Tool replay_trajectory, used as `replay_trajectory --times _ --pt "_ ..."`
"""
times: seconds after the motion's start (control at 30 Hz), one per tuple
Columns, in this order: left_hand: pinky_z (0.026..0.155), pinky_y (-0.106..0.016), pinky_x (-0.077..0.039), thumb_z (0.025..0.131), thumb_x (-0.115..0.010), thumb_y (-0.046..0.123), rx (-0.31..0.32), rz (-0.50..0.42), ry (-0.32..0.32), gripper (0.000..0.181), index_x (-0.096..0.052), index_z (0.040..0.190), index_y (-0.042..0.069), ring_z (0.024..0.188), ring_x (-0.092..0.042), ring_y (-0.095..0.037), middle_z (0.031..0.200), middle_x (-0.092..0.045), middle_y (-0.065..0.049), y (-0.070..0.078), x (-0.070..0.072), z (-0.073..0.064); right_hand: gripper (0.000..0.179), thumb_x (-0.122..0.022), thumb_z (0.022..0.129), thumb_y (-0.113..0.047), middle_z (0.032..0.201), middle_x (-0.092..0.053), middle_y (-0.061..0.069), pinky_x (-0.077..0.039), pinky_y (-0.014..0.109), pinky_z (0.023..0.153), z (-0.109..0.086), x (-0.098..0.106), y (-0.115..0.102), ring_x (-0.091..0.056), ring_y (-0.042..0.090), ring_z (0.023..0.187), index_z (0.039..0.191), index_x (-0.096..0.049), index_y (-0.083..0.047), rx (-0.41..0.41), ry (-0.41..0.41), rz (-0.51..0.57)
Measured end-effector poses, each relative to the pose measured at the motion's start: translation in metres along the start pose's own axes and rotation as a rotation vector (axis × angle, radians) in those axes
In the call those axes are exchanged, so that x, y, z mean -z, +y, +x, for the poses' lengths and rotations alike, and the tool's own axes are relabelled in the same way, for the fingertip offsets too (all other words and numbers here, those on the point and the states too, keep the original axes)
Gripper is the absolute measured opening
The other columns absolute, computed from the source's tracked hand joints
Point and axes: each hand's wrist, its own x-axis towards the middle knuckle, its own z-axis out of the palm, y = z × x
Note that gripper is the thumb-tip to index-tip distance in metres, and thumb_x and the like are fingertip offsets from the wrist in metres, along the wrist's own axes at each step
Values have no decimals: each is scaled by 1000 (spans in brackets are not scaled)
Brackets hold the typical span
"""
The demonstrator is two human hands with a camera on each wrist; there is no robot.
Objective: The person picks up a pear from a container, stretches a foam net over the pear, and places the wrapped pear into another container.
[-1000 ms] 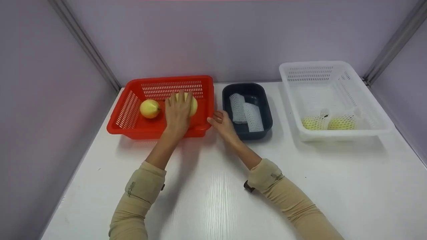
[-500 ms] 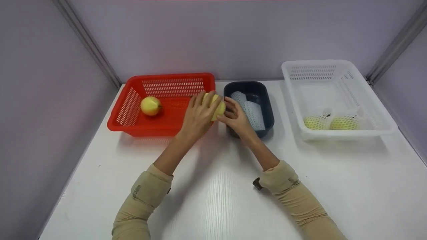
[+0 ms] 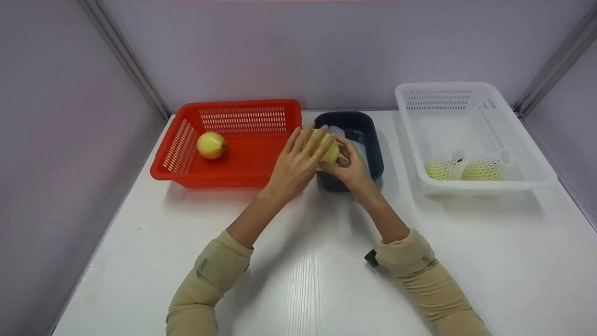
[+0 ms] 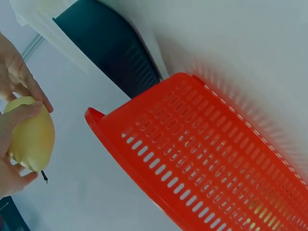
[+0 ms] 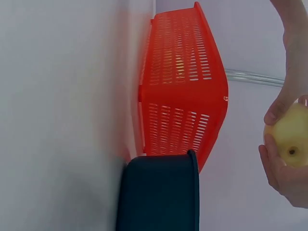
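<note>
In the head view, a yellow pear (image 3: 332,152) is between my two hands above the near left side of the dark blue basin (image 3: 335,185). My left hand (image 3: 298,163) grips it from the left with fingers over its top. On the opposite side, my right hand (image 3: 353,171) holds it with thumb and fingers. The left wrist view shows the pear (image 4: 33,137) with its dark stem pointing out. White foam net sleeves (image 3: 361,150) lie in the basin, partly hidden by the hands. Another pear (image 3: 211,145) rests inside the red basket (image 3: 210,180).
To the right stands a white basket (image 3: 485,187) with two pears in foam nets (image 3: 482,171) near its front wall. All three containers stand along the back of the white table (image 3: 298,280). Grey panels enclose the table at the back and sides.
My left hand has lifted the pear out of the red basket and carried it right, over the blue basin. My right hand has left the basket's edge and joined on the pear.
</note>
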Motion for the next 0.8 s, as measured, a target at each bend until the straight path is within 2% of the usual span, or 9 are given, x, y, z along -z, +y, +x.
replay_trajectory --times 0.1,0.17,0.3,0.37,0.43,0.53,0.6,0.7,0.8 --pt "106 -47 -15 75 -76 18 8 -114 36 79 -32 141 11 133 -18 -34 144 -26 -16 4 -1 3 71 -72 81 -15 137 -38 7 -39 36 95 -3 8 -4 -43 26 121 139 -31 -12 -6 12 -8" --pt "107 -47 -13 69 -80 22 60 -226 76 91 -25 141 11 134 -13 -36 145 -20 -18 9 -3 3 72 -73 80 -18 138 -38 6 -38 38 95 -5 13 -5 -43 26 120 139 -31 -13 -20 27 -12" --pt "107 -44 -14 63 -86 24 256 -545 239 106 -16 139 6 134 -9 -35 146 -13 -20 22 -8 2 77 -74 78 -21 139 -37 6 -39 42 94 -7 21 -7 -42 27 121 140 -29 -15 -61 63 -12" --pt "107 -41 -16 66 -84 23 388 -755 328 104 -14 140 3 136 -9 -30 147 -12 -18 31 -10 2 78 -74 78 -19 139 -36 7 -40 41 94 -9 24 -7 -42 27 121 141 -28 -14 -70 74 16" --pt "107 -38 -18 71 -80 19 523 -1011 370 99 -13 141 0 136 -11 -25 148 -11 -15 39 -12 2 77 -72 78 -15 138 -35 10 -41 39 93 -11 27 -8 -43 29 119 141 -27 -11 -69 75 78" --pt "105 -34 -23 81 -71 15 758 -1413 328 85 -14 141 -1 134 -19 -22 148 -15 -14 49 -12 4 75 -70 80 -10 138 -35 12 -43 35 91 -15 30 -11 -47 29 115 141 -26 -8 -67 65 148" --pt "103 -32 -28 84 -66 12 891 -1600 261 77 -17 142 1 132 -26 -23 146 -19 -14 54 -12 5 73 -68 82 -10 137 -36 13 -44 34 90 -17 31 -11 -49 29 113 140 -26 -7 -68 55 165" --pt "99 -32 -34 86 -63 14 989 -1709 200 70 -22 141 1 127 -34 -23 143 -28 -14 59 -13 5 70 -66 84 -9 138 -35 13 -44 34 88 -20 34 -10 -49 29 112 140 -25 -6 -65 36 168" --pt "97 -30 -37 85 -64 13 976 -1727 206 68 -26 140 0 124 -39 -22 140 -35 -15 60 -14 5 69 -64 84 -8 139 -34 13 -45 34 88 -23 37 -10 -47 30 113 140 -23 -5 -48 6 135"
